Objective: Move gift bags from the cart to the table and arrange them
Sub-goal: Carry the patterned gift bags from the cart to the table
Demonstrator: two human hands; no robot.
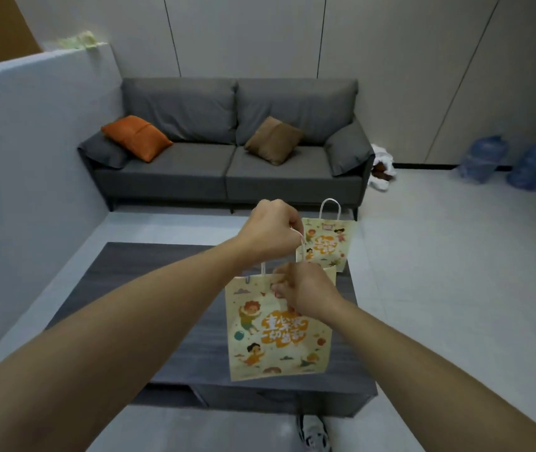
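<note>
From the head view, one gift bag [327, 244] already stands at the far right of the dark surface [123, 298] — so that one's done. The left hand [271, 231] grips the handle of a second bag [276, 334], the right hand [305, 293] pinches its top edge, near right. Cart's out of view, can't tell what's left.
</note>
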